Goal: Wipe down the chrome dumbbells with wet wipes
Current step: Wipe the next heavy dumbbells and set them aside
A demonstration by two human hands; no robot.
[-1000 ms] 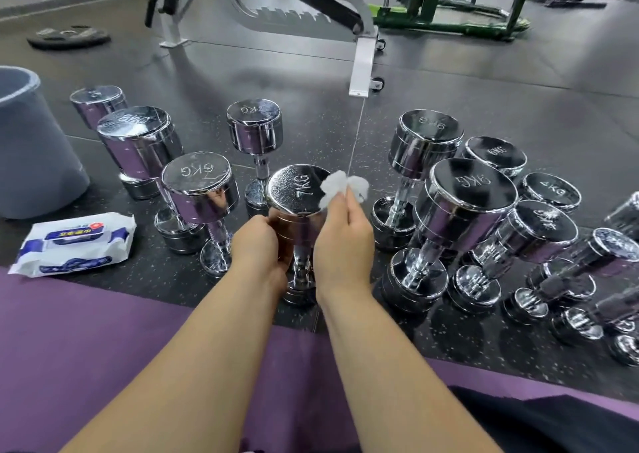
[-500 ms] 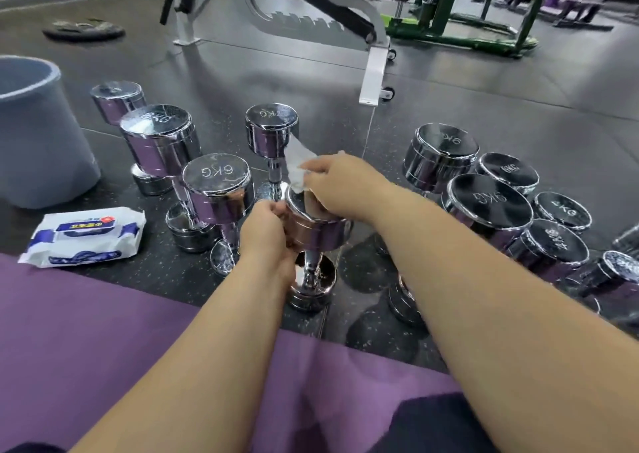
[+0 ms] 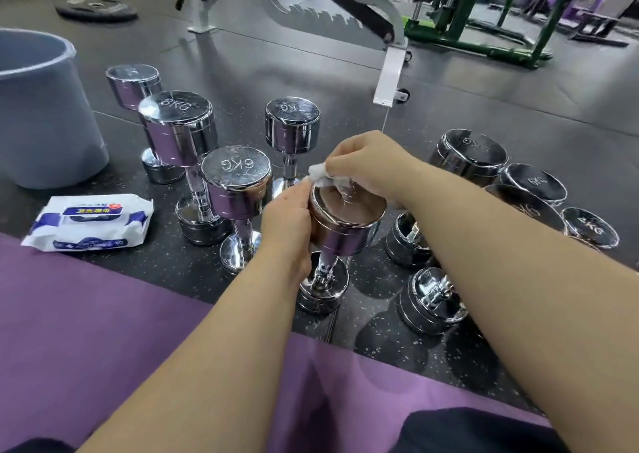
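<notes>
Chrome dumbbell (image 3: pixel 345 235) stands on end at frame centre, long axis vertical, top face directly under the right hand (image 3: pixel 370 165), whose fingers pinch a wet wipe (image 3: pixel 320 175) against it; left hand (image 3: pixel 287 219) grips the upper head's left side, steadying it for wiping

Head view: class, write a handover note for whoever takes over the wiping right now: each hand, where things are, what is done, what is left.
Left hand grips the upright dumbbell by the side of its upper head, steadying it.
Right hand pinches the wet wipe on its top face.
Wipes pack lies on the floor at left.
Done: top face under way.
Left: its handle and lower head; which of the other dumbbells are clean cannot be told.
</notes>
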